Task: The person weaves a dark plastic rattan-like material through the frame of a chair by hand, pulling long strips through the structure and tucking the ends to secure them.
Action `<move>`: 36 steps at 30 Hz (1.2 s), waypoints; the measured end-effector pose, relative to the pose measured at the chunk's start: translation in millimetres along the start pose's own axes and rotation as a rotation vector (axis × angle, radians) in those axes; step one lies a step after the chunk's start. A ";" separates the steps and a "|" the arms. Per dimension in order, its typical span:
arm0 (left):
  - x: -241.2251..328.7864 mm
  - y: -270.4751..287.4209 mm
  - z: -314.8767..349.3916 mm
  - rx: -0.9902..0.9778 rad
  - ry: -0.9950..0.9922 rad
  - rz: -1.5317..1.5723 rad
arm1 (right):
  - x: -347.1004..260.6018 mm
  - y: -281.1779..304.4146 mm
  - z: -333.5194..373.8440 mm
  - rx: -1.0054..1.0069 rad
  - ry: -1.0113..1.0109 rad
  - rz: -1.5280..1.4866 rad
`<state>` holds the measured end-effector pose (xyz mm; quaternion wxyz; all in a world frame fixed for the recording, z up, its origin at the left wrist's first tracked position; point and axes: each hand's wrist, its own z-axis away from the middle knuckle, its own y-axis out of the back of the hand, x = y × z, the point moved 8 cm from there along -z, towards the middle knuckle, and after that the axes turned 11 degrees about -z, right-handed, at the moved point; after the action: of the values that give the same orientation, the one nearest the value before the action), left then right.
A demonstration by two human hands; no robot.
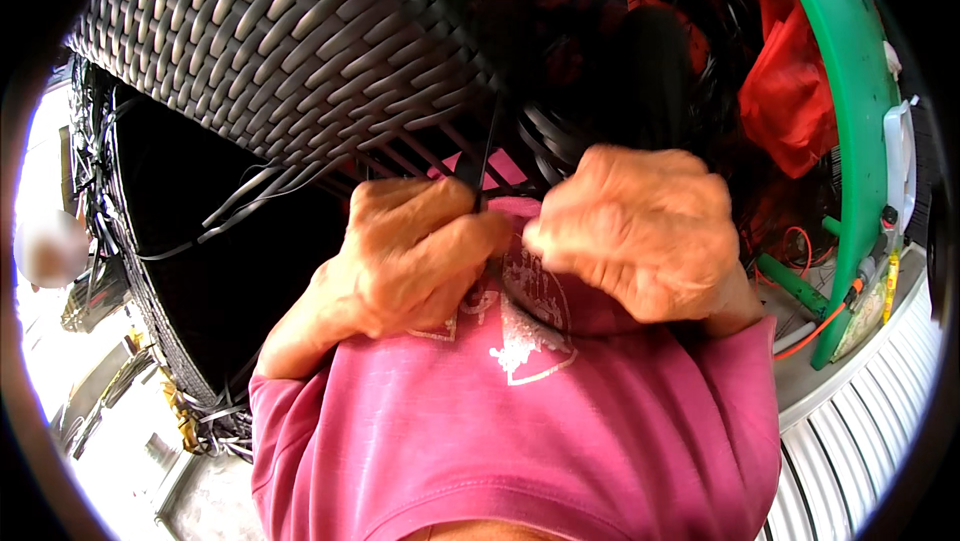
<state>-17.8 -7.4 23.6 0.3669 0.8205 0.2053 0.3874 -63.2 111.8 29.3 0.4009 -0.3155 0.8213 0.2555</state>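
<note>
Woven dark grey strips make up a wicker piece (300, 31) that leans before me, with unwoven rods along its lower edge. My left hand (405, 251) is closed just below that edge. A thin black weaving strip (490, 146) runs from the wicker down into its fingers. Beneath my fingers a dark curved length of strip (530, 306) hangs in front of my pink shirt. My right hand (640, 231) is a fist, slightly blurred, close to the left one but apart from it. Its curled fingers hide whatever they hold.
A curved green band (850, 141) rises at the right, with a red plastic bag (790, 81) inside it. Orange cord (825, 326) lies near its foot, beside a ribbed pale surface (860, 431). At the left stands another dark woven piece (150, 271) with loose strip ends.
</note>
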 end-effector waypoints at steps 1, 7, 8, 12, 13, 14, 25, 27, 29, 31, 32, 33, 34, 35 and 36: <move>4.6 3.3 2.1 -0.044 -0.004 0.040 | -0.5 6.8 -2.4 0.024 0.016 0.085; 43.7 47.8 -5.9 -0.039 -0.141 0.017 | -5.3 -31.8 -8.8 0.078 0.311 0.104; 49.3 56.9 -5.7 0.020 -0.154 -0.054 | -7.9 -35.4 -11.5 0.083 0.331 0.094; 55.5 96.5 7.7 0.070 -0.053 -0.181 | -12.1 -51.2 -21.1 0.017 0.318 0.046; 54.2 106.0 12.9 0.027 -0.052 -0.040 | -11.2 -53.8 -24.1 -0.011 0.317 0.038; 57.2 115.4 19.4 0.116 -0.021 -0.017 | -12.2 -54.9 -25.3 -0.023 0.298 0.045; -42.6 113.2 86.3 0.651 0.382 0.731 | -19.7 12.5 18.6 -0.073 -0.009 0.344; -43.4 73.4 77.6 0.525 0.516 0.636 | -24.1 26.6 20.0 0.001 -0.072 0.421; -37.9 36.3 63.0 0.400 0.584 0.711 | -54.1 31.6 12.2 0.011 0.025 0.494; -30.1 7.6 45.8 0.261 0.599 0.673 | -86.9 25.1 7.6 -0.045 0.160 0.548; -28.0 -4.5 39.1 0.165 0.576 0.595 | -95.4 22.2 4.0 -0.041 0.226 0.527; -24.2 -13.1 31.0 0.130 0.516 0.560 | -93.7 14.3 2.3 -0.046 0.261 0.490; -21.3 -20.1 18.3 0.076 0.442 0.538 | -90.7 8.1 -2.0 -0.043 0.241 0.496; -18.7 -25.7 9.6 0.041 0.390 0.576 | -81.1 2.4 -2.8 -0.043 0.164 0.542; -18.9 -31.7 4.9 0.041 0.436 0.733 | -69.4 -2.7 -5.6 -0.041 0.094 0.593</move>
<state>-27.3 -0.8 -11.8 0.1367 0.7450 -0.0195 0.6526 -30.8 128.0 88.7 0.2640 -0.0816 0.8898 0.3631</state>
